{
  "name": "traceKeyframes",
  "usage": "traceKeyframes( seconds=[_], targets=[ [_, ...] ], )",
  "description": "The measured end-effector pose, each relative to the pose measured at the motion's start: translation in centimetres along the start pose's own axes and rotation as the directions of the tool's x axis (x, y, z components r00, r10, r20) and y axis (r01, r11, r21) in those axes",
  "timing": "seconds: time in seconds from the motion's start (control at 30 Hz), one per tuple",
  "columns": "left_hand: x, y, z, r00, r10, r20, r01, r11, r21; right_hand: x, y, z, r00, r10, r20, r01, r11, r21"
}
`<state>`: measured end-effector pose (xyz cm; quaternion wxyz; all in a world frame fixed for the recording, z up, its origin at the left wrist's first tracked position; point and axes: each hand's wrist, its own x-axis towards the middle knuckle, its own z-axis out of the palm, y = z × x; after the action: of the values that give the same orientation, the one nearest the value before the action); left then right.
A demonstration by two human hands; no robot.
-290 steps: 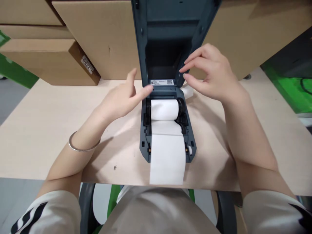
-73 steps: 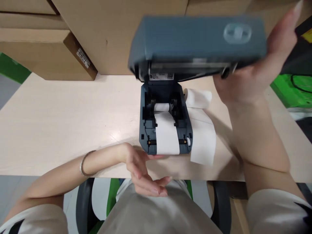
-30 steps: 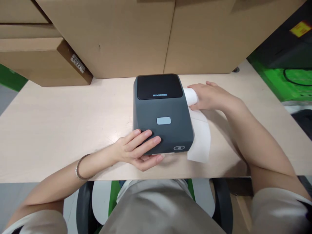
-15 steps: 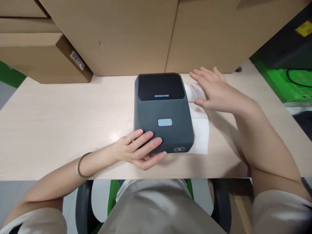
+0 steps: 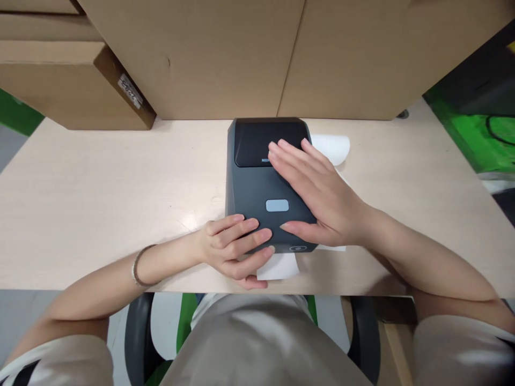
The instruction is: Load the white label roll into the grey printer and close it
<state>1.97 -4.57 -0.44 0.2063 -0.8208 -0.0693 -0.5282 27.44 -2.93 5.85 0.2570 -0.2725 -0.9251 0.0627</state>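
A dark grey label printer (image 5: 249, 187) stands on the table in front of me, with a black window at its far end and a light button on top. My left hand (image 5: 231, 247) lies over the printer's front left corner, fingers spread. A short white label (image 5: 279, 267) sticks out of the front, close to that hand's index finger and thumb; whether they touch it I cannot tell. My right hand (image 5: 317, 193) is open, held flat over the printer's right side and partly covering the window. Behind it, white paper (image 5: 332, 147) shows beside the printer.
Large cardboard boxes (image 5: 225, 59) stand along the table's back edge. A smaller cardboard box (image 5: 76, 88) with a handwritten label is at the back left. The pale wooden table (image 5: 120, 187) ends just before my body. Green and black items (image 5: 478, 145) lie beyond the right side.
My right hand has moved left from the paper beside the printer to over the printer's top. A white label now sticks out at the front. My left hand has barely moved, its thumb now lower.
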Motion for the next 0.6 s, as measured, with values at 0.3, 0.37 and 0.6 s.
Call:
traceKeyframes(
  seconds=[0.3,0.37,0.6],
  targets=[
    [-1.0,-1.6,0.1,0.994,0.106,0.002,-0.106,0.991,-0.077,-0.6,0.8,-0.8,0.996,-0.09,-0.014,0.091,0.995,0.051],
    [-1.5,-2.3,-0.1,0.997,0.082,0.013,-0.081,0.992,-0.097,-0.6,0.7,-2.0,0.996,-0.079,0.042,0.076,0.995,0.068],
    [-1.0,-3.5,-1.4,0.966,0.007,0.26,0.027,0.992,-0.126,-0.5,-1.1,-4.7,0.996,-0.055,0.07,0.058,0.998,-0.034]
  ],
)
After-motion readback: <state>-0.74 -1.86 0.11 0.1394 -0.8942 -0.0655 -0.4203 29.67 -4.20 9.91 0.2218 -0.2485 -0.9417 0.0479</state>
